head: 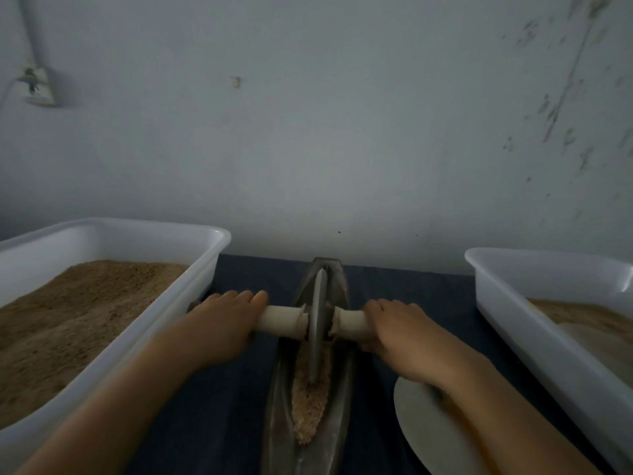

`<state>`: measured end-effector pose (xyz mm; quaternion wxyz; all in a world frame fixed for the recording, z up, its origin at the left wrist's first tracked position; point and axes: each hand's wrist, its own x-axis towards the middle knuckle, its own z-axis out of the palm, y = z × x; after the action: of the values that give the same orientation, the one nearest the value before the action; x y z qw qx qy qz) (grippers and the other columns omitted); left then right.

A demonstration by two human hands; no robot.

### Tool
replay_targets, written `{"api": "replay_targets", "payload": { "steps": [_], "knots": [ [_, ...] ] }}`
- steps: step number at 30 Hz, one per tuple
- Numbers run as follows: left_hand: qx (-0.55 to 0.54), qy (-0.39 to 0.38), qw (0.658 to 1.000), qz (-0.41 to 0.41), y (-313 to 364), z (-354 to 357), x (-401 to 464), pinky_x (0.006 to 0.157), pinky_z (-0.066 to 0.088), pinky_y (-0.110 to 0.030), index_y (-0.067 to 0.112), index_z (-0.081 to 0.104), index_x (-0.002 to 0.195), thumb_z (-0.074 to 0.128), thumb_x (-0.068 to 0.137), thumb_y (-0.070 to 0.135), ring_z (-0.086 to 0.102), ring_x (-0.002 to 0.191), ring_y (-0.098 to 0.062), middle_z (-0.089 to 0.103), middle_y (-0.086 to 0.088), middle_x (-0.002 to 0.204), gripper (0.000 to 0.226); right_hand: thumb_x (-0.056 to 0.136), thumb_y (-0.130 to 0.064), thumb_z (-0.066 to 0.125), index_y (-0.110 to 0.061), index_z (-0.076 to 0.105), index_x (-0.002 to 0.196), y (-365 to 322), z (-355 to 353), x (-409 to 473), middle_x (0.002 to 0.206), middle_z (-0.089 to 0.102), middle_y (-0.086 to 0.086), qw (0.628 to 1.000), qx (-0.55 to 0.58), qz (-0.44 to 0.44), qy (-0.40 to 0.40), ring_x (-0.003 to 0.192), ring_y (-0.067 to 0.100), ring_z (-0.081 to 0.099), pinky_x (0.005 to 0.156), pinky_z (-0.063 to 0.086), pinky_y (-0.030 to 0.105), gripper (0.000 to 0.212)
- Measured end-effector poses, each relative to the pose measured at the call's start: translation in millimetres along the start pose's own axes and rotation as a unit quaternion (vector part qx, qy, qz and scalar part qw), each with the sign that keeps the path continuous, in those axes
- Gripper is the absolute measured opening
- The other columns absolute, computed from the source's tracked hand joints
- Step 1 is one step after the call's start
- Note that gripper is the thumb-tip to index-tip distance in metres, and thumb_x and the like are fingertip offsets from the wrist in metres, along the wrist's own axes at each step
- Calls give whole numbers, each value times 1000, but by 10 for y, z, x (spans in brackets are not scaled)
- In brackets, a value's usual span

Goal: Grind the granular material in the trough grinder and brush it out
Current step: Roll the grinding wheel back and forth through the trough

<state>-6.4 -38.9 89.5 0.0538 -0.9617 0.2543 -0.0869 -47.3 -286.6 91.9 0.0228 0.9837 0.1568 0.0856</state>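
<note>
A long, boat-shaped grey metal trough grinder (310, 389) is sitting on a dark blue cloth-covered table (233, 399), running straight away from the person toward the pale wall (308, 114). A thin grey metal grinding wheel (317, 323) is standing upright in the trough's groove, with a pale cylindrical handle (284, 321) sticking out on either side of it.

The left hand (226, 323) is curling its fingers over the handle left of the trough, and the right hand (394, 332) is gripping the handle on the trough's right side — both wrapped down around it, knuckles up.

A strip of coarse tan granular material (308, 406) is lying in the groove on the near side of the wheel, touching its lower edge.

Left of the trough a white rectangular plastic tub (205, 269) is holding a big heap of brown grainy stuff. Right of the trough there's a second white plastic tub (513, 303) with a lower layer of it — and a round pale plate (421, 426) is lying near the trough under the right forearm.
</note>
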Motion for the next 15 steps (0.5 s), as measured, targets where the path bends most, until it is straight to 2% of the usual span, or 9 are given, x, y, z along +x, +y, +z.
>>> {"api": "replay_targets", "payload": {
  "steps": [3, 5, 8, 12, 15],
  "knots": [
    [-25, -98, 995, 20, 8, -174, -110, 94, 39, -25, 29, 32, 122, 51, 94, 30, 48, 108, -8, 49, 7, 122, 34, 94, -38, 49, -18, 43, 109, -69, -168, -128, 117, 51, 3, 997, 24, -12, -77, 104, 20, 48, 74, 26, 29, 25],
    [-48, -147, 987, 37, 2, -266, -160, 90, 38, -23, 34, 29, 111, 50, 94, 29, 47, 102, -6, 48, 9, 112, 27, 93, -39, 50, -20, 41, 105, -95, -286, -205, 117, 50, 2, 991, 47, -20, -123, 98, 17, 47, 70, 27, 27, 24],
    [-55, -168, 983, 50, -2, -319, -185, 86, 36, -21, 36, 22, 97, 50, 94, 29, 44, 95, -4, 41, 13, 99, 29, 93, -39, 52, -21, 36, 98, -112, -372, -265, 115, 49, 1, 984, 71, -22, -162, 89, 12, 41, 58, 27, 20, 24],
    [-62, -127, 989, 43, -9, -198, -98, 82, 35, -20, 34, 24, 99, 50, 94, 26, 43, 93, -4, 44, 10, 103, 28, 93, -37, 51, -18, 44, 108, -85, -259, -153, 117, 51, 2, 992, 52, -7, -114, 101, 17, 47, 71, 28, 27, 25],
    [-59, -65, 996, 20, -50, -58, 28, 92, 39, -23, 28, 34, 112, 51, 94, 27, 47, 104, -8, 50, 6, 120, 25, 94, -35, 50, -16, 46, 114, -5, -93, 3, 117, 51, 3, 999, 15, 0, -36, 105, 21, 47, 73, 25, 29, 28]
  ]
}}
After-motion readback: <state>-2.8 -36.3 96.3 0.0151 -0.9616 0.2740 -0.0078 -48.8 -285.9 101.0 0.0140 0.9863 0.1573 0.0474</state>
